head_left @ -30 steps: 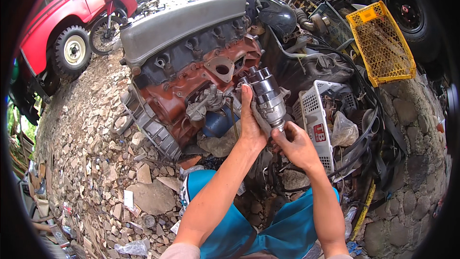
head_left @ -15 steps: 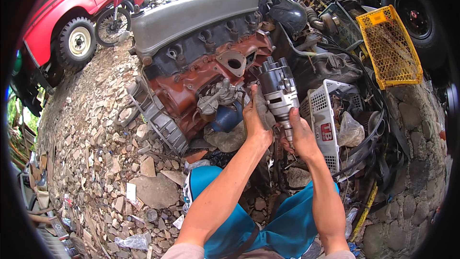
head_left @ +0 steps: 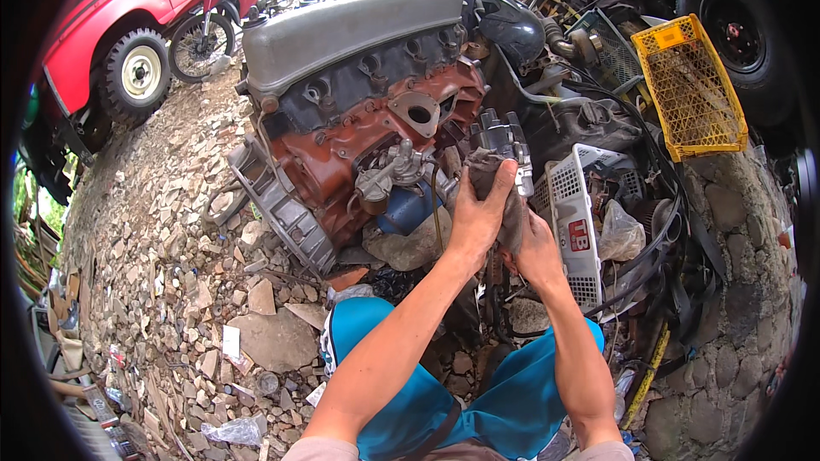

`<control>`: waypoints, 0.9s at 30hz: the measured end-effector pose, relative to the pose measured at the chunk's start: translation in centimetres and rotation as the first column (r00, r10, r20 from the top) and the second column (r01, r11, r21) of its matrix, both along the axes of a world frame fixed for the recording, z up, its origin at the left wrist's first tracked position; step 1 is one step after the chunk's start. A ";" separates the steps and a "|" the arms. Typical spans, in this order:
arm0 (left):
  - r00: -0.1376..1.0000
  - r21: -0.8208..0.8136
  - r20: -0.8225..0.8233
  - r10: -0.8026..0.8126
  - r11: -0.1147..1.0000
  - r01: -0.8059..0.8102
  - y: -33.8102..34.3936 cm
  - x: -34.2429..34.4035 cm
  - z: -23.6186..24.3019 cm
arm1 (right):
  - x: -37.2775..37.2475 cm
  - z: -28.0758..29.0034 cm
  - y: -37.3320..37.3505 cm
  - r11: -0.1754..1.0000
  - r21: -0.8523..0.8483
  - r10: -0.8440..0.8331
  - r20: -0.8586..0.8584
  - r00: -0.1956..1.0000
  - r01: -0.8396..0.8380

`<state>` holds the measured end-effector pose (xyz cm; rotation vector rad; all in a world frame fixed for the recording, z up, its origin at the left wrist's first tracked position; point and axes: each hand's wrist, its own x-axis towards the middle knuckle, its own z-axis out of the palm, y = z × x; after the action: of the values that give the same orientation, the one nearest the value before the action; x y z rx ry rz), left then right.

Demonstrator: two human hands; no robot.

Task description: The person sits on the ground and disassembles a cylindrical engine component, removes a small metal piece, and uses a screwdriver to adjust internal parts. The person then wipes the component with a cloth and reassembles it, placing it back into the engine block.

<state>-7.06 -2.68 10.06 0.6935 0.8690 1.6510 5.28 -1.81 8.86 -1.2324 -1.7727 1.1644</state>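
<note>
A distributor [head_left: 516, 138] with a black cap and a silver metal body is held up in front of me, its cap tilted away. My left hand [head_left: 475, 220] presses a dark grey rag [head_left: 485, 169] against the side of the body, thumb on top. Lower down, my right hand [head_left: 536, 249] is closed round the bottom end, whose shaft is mostly hidden by fingers and cloth. Just beyond both hands sits a large engine, with a red-brown block [head_left: 320, 158], a grey valve cover [head_left: 359, 34] and a blue oil filter [head_left: 408, 209].
A white plastic crate [head_left: 574, 222] with parts stands at right, near black hoses. Behind it are a yellow crate [head_left: 676, 149], a black helmet [head_left: 511, 27] and a wheel [head_left: 733, 30]. Rubble [head_left: 192, 290] covers the ground at left. A red vehicle [head_left: 81, 55] and motorbike stand farther back.
My left hand has brought the rag up and across the distributor's body, covering more of it. The distributor sits slightly lower and to the right. My right hand still grips its lower end.
</note>
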 end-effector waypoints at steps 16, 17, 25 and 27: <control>0.776 -0.034 -0.630 -0.014 0.999 -0.009 -0.7 1.1 0.5 | 1.5 1.0 -2.2 0.746 0.666 -0.491 0.532 0.690 0.018; 0.793 -0.025 -0.610 0.001 0.999 -0.021 -0.7 1.2 0.3 | 1.2 0.8 -2.2 0.738 0.674 -0.507 0.530 0.680 0.025; 0.970 0.133 -0.241 0.030 0.991 0.002 -0.2 1.6 0.2 | 2.7 1.1 -0.4 0.956 0.291 0.053 -0.088 0.995 -0.026; 0.990 0.171 -0.140 -0.024 0.984 0.048 -0.7 2.1 0.3 | 3.1 1.6 -0.7 0.984 -0.138 0.057 -0.357 0.932 -0.112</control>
<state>-4.99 -3.39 10.35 0.9480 0.8095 1.6748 8.33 -2.54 10.48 -0.9643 -1.4993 1.4955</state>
